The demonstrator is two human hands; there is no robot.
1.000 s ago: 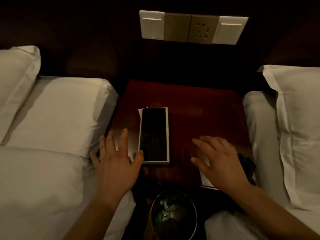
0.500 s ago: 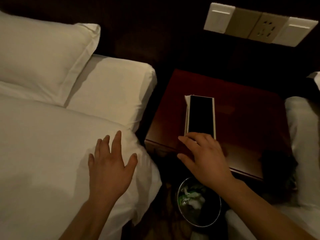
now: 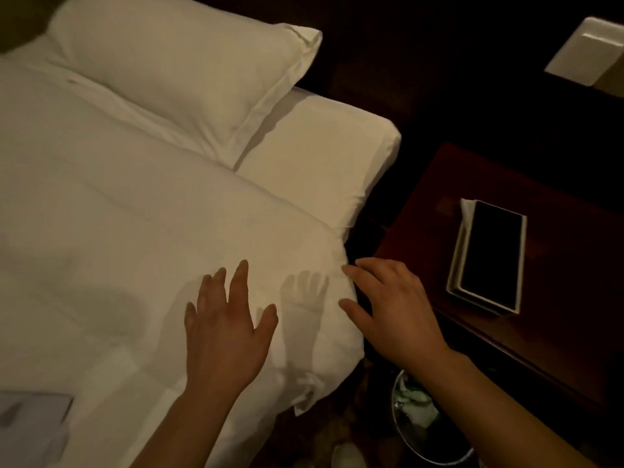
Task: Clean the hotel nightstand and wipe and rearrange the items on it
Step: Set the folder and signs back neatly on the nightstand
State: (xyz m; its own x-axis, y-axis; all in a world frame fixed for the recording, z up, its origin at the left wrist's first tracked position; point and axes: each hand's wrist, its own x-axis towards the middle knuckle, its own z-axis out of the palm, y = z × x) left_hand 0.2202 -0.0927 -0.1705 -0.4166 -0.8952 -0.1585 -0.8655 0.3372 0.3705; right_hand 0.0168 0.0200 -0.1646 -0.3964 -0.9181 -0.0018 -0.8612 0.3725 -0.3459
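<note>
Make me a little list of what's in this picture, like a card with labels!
place: dim hotel room
left hand: open, flat over the duvet
right hand: open, at the duvet's corner, holding nothing
nightstand: dark red wood, right of the bed
tissue box: dark top, on the nightstand, tissue sticking out at its far end
bin: on the floor below the right arm, rubbish inside
pillow: white, at the bed's head
wall switch: top right

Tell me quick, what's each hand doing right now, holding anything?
Left hand: open, fingers spread over the duvet, holding nothing.
Right hand: open at the duvet corner, holding nothing.
</note>
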